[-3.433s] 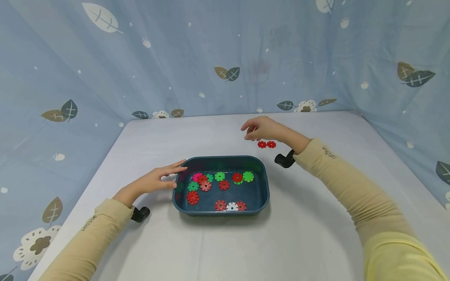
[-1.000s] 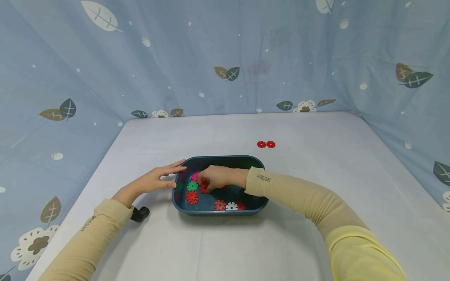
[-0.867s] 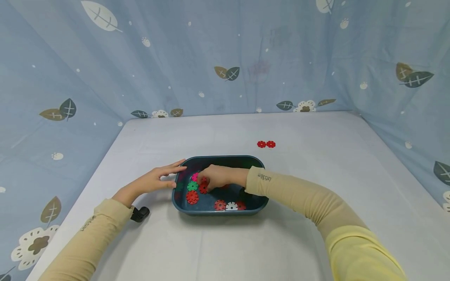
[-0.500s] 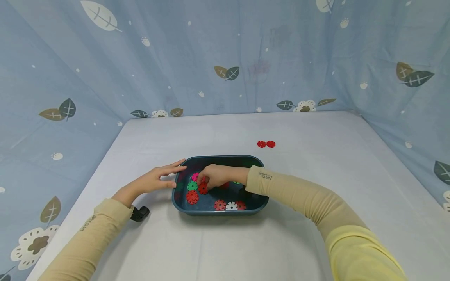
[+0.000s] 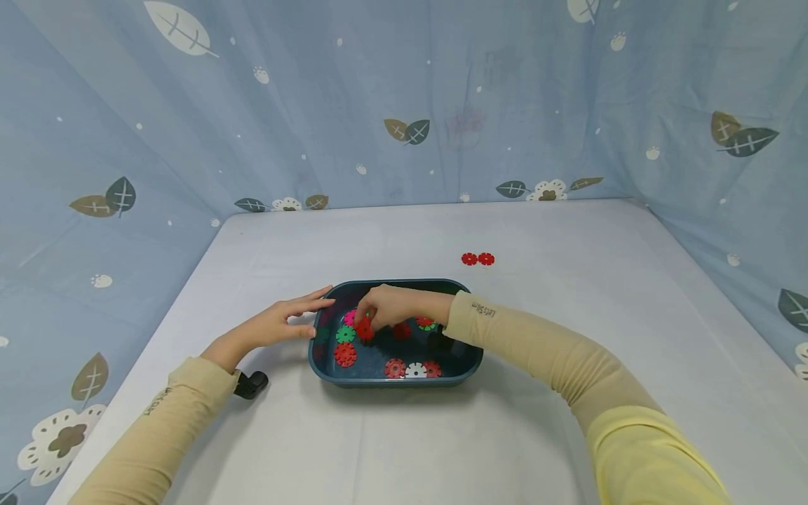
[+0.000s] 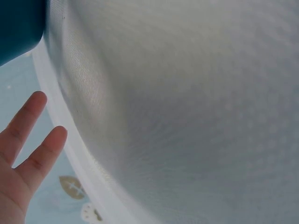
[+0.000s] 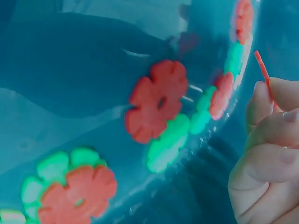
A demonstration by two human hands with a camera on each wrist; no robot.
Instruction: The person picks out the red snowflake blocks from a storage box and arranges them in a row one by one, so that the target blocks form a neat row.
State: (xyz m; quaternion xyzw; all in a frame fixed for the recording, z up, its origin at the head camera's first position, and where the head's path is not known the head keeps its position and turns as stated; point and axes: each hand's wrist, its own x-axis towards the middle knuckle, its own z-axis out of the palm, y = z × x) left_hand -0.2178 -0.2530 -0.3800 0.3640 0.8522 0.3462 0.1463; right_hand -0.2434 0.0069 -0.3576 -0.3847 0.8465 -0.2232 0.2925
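Inside the dark teal basin, my right hand pinches a red notched disc between thumb and fingers. The right wrist view shows that disc edge-on in the right hand. My left hand rests with spread fingers against the basin's left rim; in the left wrist view two straight fingers of the left hand show near the basin. Around the right hand lie a green disc, a pink disc and a red disc. Some discs are hidden beneath the right hand.
Two red discs lie side by side on the white-covered table behind the basin, to the right. Red discs and a white disc sit along the basin's front wall. A patterned blue curtain surrounds the table.
From behind the basin, my right hand has moved down into it, and over the last half second has risen slightly with a red disc pinched. My left hand stays at the left rim.
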